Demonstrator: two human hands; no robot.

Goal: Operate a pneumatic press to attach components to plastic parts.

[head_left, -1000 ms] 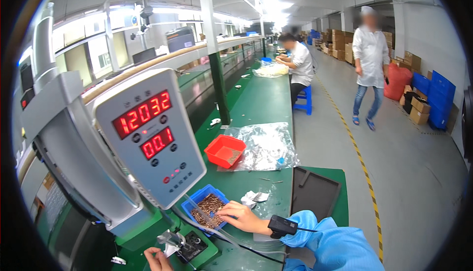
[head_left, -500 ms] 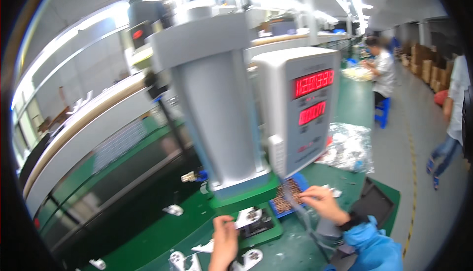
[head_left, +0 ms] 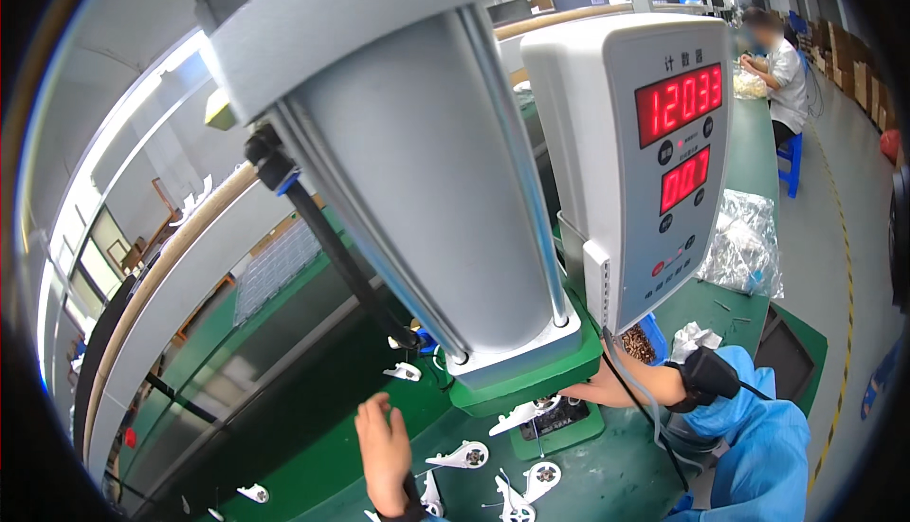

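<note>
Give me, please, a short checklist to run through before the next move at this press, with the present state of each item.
1. Left hand clear of the press: ok, it rests on the green bench beside it.
2. Right hand clear of the press: not ok, it reaches under the head.
3. White part seated on the fixture: cannot tell, half hidden.
4. Spare white parts within reach: ok.
5. Counter box lit: ok.
6. Wrist strap on the right wrist: ok.
</note>
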